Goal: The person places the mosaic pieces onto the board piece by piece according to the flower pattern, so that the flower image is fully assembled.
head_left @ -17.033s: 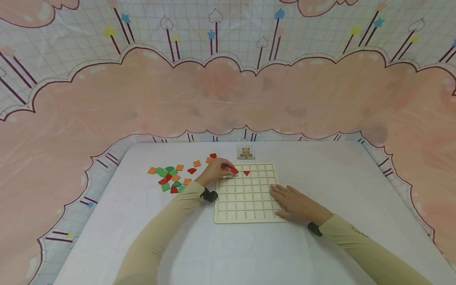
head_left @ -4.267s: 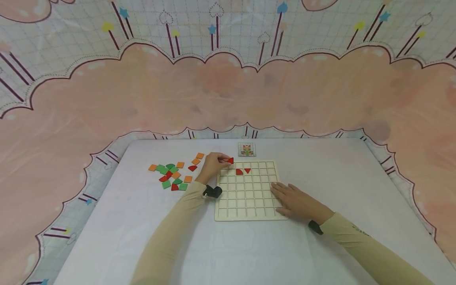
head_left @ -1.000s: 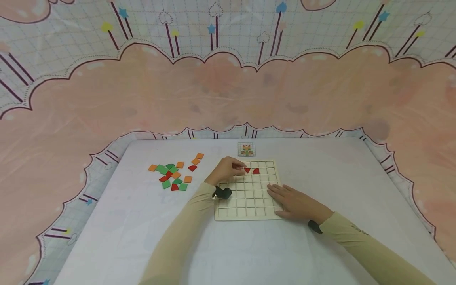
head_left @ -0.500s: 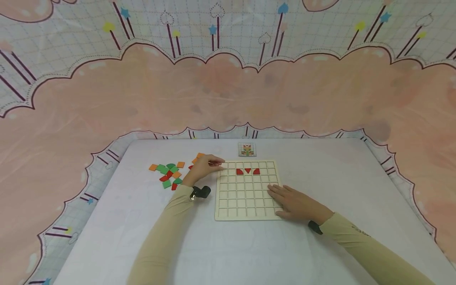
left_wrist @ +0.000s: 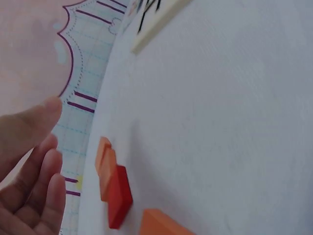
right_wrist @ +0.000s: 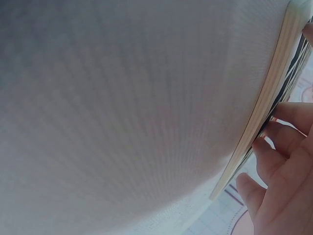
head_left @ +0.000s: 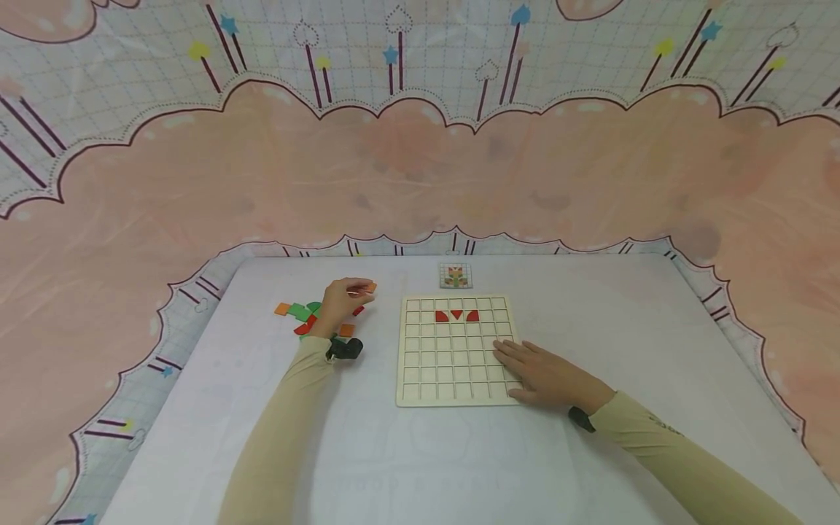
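Shifted leftward from the board (head_left: 453, 372): our left hand (head_left: 341, 302), released, near orange tiles (left_wrist: 106, 178) | our right hand (head_left: 545, 375), unclenched, rests on board's right edge | three red pieces (head_left: 472, 316) in second-farthest row

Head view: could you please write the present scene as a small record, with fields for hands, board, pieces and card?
Left hand: thumb and fingertips apart, near an orange square
Right hand: fingers resting on the right edge of the grid board
Second row from far edge: left red quarter-circle, red triangle, right red quarter-circle
Loose pieces: green, orange and red, left of the board, partly hidden
Pattern card: beyond the board
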`<state>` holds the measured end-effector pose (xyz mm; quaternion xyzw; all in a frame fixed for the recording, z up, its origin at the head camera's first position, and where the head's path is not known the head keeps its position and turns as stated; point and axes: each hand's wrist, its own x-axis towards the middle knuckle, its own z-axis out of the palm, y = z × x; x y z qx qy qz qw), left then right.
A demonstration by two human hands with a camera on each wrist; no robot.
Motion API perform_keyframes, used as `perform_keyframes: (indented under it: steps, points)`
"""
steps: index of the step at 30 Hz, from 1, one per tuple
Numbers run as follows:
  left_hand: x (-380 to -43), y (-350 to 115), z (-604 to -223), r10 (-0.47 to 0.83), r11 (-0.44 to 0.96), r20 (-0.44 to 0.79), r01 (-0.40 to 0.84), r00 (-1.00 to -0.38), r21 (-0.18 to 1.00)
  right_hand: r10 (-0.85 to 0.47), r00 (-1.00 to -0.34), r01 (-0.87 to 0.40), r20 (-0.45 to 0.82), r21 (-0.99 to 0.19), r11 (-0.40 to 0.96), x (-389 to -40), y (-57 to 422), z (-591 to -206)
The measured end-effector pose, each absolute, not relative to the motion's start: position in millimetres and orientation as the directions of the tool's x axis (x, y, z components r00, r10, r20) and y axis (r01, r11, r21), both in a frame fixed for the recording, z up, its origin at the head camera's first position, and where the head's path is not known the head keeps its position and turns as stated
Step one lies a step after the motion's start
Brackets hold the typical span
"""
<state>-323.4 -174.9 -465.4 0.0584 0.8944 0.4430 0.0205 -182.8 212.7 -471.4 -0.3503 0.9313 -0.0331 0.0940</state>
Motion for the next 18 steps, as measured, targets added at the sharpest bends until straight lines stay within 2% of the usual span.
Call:
perform_keyframes:
  steps: [5,18]
  points:
    - [-324.3,-180.6,-468.1,0.045,0.604,0.009,0.034,-0.999,0.796,-0.661,-0.734,-0.650,-0.153,-0.121,0.750,-182.8,212.5,-471.8]
    - [-329.5,-185.4,-470.0,0.042,0.651,-0.097,-0.046,-0.994,0.758,-0.672,-0.727,-0.663,-0.139,-0.109,0.740,-181.9,213.7,-471.3]
